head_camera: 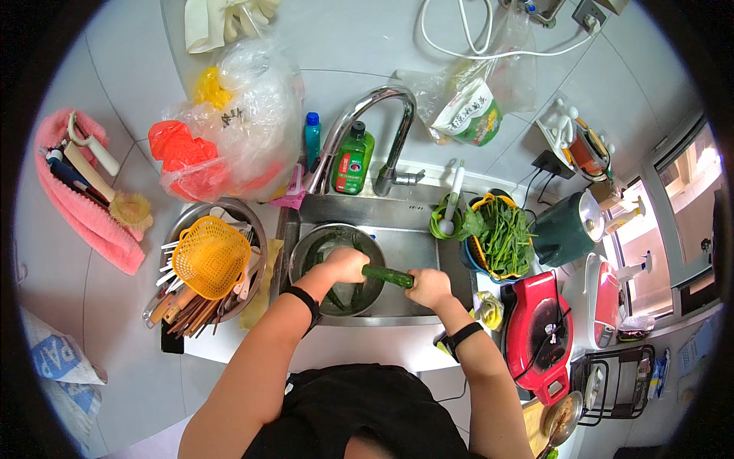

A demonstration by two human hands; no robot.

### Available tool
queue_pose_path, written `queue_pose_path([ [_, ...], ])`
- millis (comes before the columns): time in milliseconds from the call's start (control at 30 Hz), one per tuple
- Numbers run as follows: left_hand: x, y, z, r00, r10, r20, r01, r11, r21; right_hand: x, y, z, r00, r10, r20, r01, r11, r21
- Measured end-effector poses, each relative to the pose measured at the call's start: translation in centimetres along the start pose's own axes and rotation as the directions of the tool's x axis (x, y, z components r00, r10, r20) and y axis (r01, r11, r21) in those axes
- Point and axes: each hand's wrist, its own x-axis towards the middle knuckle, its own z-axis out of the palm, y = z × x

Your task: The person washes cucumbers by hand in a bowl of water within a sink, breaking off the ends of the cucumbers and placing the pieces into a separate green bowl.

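A dark green cucumber point(387, 276) is held level between my two hands above the sink point(410, 235). My left hand point(348, 264) grips its left end over a round metal bowl point(371, 244). Around the other end is my right hand point(429, 285), to the right of the bowl's rim. More cucumbers point(335, 299) lie in the bowl, which appears to hold water. My left forearm and hand cover part of the bowl's contents.
A chrome faucet point(404, 115) arches behind the bowl. Left stands a basin of utensils with a yellow plastic basket point(211, 258) on top. To the right are a basket of leafy greens point(504, 235) and a red electric griddle point(539, 333). Detergent point(354, 160) stands behind the sink.
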Motion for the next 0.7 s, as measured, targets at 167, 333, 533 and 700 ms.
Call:
queue_pose_path([
  [167,0.1,-0.2,-1.6,0.882,0.031,0.471,0.242,0.826,-0.508,0.5,3.1,-0.5,0.944,-0.265,-0.198,0.197,0.931,-0.307],
  [333,-0.4,-1.7,0.0,0.908,-0.339,0.248,0.377,0.395,-0.838,0.4,1.0,0.6,0.995,0.008,-0.095,-0.011,0.999,-0.034],
  [533,0.7,-6.1,5.7,0.34,-0.941,0.009,0.312,0.104,-0.944,-0.3,-5.5,4.1,0.99,0.1,0.097,-0.102,0.995,0.018],
  [700,2.4,-4.9,7.3,0.164,-0.885,0.435,0.062,-0.431,-0.9,1.0,-8.8,5.6,0.944,0.135,0.3,-0.155,0.987,0.043],
])
